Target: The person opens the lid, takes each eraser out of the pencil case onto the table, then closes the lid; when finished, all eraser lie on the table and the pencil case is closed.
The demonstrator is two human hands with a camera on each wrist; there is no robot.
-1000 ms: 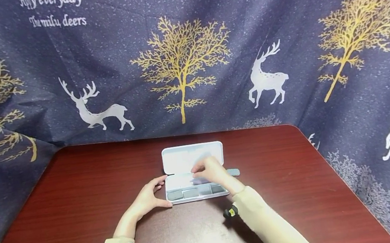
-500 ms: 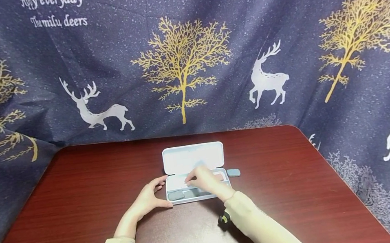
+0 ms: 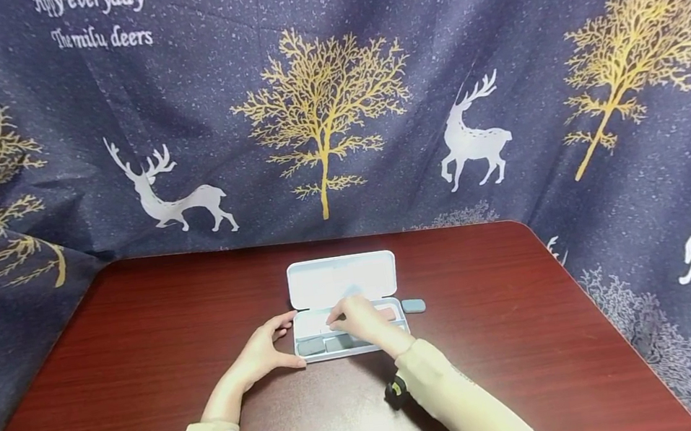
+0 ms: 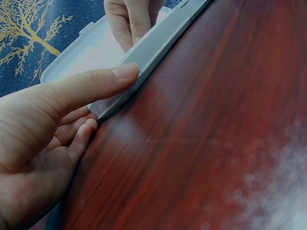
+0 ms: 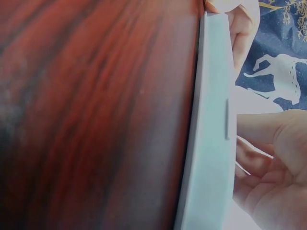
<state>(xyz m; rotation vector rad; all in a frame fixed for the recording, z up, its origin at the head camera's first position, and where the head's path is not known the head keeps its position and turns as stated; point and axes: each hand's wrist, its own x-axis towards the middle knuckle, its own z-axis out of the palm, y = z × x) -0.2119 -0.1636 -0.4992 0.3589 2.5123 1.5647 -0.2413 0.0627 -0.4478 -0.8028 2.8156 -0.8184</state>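
A pale blue-white pencil case (image 3: 352, 352) lies on the table with its hinged lid (image 3: 311, 282) raised at the back. My left hand (image 3: 259, 352) grips its left end, thumb on the front wall (image 4: 151, 55) and fingers round the corner. My right hand (image 3: 362, 321) reaches into the case, thumb and index tips close together over the back compartment. In both wrist views the front wall hides those fingertips, so I cannot tell whether they hold something. Grey rectangular pieces (image 3: 311, 347) lie in the front compartment. A pinkish piece (image 3: 387, 313) shows beside the right hand.
A small rounded blue-grey block (image 3: 413, 306) lies on the red-brown table (image 3: 500, 341), just right of the case. Behind the table's far edge hangs a dark blue cloth (image 3: 391, 166) printed with deer and trees.
My right hand has shifted left and slightly nearer within the case, then stayed there over the last half second. This uncovers the pinkish piece and the whole blue-grey block. The left hand keeps its hold.
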